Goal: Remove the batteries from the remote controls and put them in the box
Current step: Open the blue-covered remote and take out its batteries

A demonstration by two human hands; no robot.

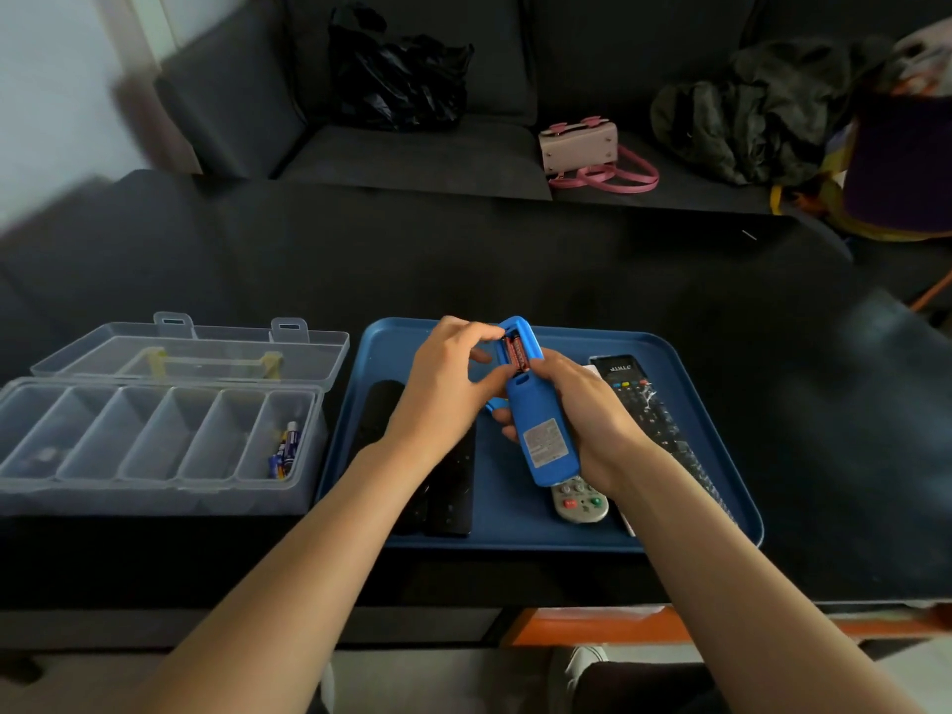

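Risk: batteries (pixel 516 356) could spring out and roll off the tray (pixel 669 353) onto the dark table (pixel 515 260) if pried fast; judged likely cause is fingertip force at one end of a sprung cell.
Risk, second: remote (pixel 541 420) could twist in the grip, since it is held only at its lower half.
Remote: blue, back side up, cover off, pale label low on the back; held above the tray centre, its open end towards 12 o'clock.
Batteries: two red-and-black cells, side by side in the open bay, not yet lifted.
Right hand (pixel 592 425): wrapped round the remote's lower body, grasping it.
Left hand (pixel 448 378): fingers curled at the bay's edge; whether it pinches a cell, cannot tell.
Box (pixel 154 499): clear, lid open, at 9 o'clock of the tray; blue cells (pixel 285 452) lie in its rightmost compartment.
Other remotes: black ones (pixel 453 487) at 7 o'clock, grey one (pixel 581 502) at 6 o'clock, long black one (pixel 649 409) at 3 o'clock of the blue remote.
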